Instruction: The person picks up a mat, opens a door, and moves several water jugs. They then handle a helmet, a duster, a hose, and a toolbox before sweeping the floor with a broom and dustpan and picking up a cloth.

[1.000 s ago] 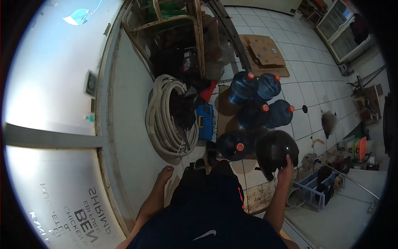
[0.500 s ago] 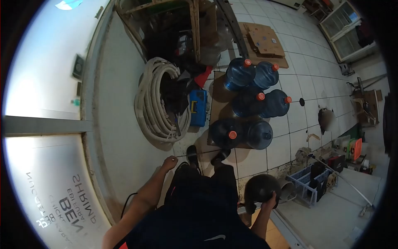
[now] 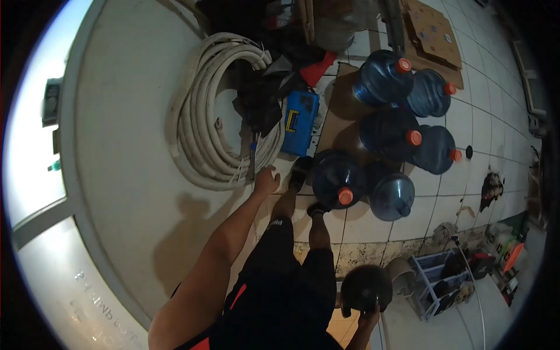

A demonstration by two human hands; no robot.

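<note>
My left hand (image 3: 266, 180) is in front of me, beside the lower edge of the coiled white hose (image 3: 201, 116) and below a blue toolbox (image 3: 301, 122). Its fingers are curled, and I cannot make out whether they touch or hold anything. At the lower right, my right hand (image 3: 368, 317) holds a dark round helmet (image 3: 366, 287) by its lower edge. Part of that hand is hidden by the helmet. A tool with a blue part (image 3: 252, 153) leans on the hose just above my left hand.
Several blue water bottles (image 3: 388, 137), most with orange caps, stand on cardboard right of my feet. Flattened cardboard (image 3: 434, 35) lies at the upper right. A blue-grey crate (image 3: 429, 280) and a bucket (image 3: 401, 275) stand at the lower right. Black cloth (image 3: 259, 108) hangs over the hose.
The view has shifted closer to the hose and bottles. My left hand has moved forward to the hose's edge. My right hand still holds the helmet.
</note>
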